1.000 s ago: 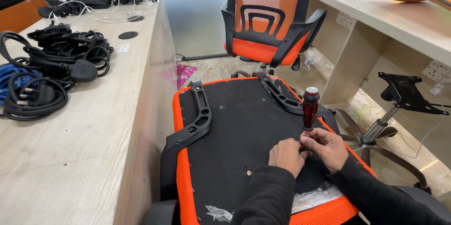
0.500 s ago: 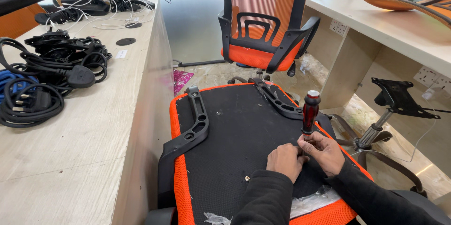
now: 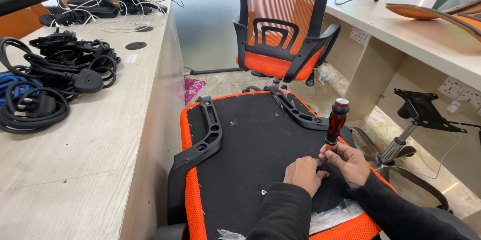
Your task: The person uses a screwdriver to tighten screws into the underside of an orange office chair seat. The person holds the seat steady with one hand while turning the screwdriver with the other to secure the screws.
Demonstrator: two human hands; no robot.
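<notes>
An upturned chair seat [image 3: 250, 140], black underneath with an orange rim, lies in front of me with a black armrest bracket [image 3: 205, 135] on its left and another [image 3: 298, 109] on its right. A screwdriver [image 3: 334, 122] with a red and black handle stands upright on the seat's right side. My right hand [image 3: 348, 162] grips its shaft low down. My left hand [image 3: 303, 174] closes around the shaft's tip next to it, pressed against the seat. The tip is hidden by my fingers.
A light wooden table [image 3: 85, 160] at my left carries coiled black power cables [image 3: 55, 77]. An assembled orange mesh chair [image 3: 283, 24] stands behind the seat. A chair base mechanism [image 3: 421, 114] lies at right beside a desk [image 3: 421, 34]. Clear plastic wrap [image 3: 330, 215] lies under my arms.
The view has shifted slightly left and down. Both hands stay at the screwdriver's lower end, and the screwdriver stays upright in the same spot.
</notes>
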